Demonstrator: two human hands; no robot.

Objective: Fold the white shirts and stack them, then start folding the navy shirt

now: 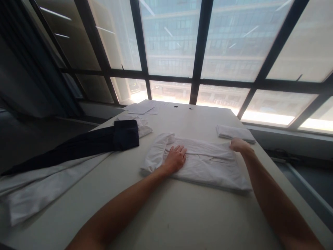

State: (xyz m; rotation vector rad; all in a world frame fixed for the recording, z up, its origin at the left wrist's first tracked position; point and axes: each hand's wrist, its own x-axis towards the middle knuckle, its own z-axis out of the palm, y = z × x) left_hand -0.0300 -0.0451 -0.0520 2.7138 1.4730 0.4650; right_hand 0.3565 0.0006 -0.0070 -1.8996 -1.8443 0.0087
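Observation:
A white garment [208,165], folded into a long rectangle, lies across the middle of the table. My left hand [176,158] rests on its left part, palm down with the fingers stretched out. At its far right corner, my right hand [240,145] is closed on the edge of the cloth. Which kind of garment it is, I cannot tell. Just beyond my right hand lies a smaller folded white cloth [234,132].
On the left, dark navy clothing [104,140] and white clothing [57,184] hang over the edge of the white table [182,215]. Behind them are a crumpled white cloth [144,126] and paper sheets [143,108]. Large windows [171,38] stand past the far edge.

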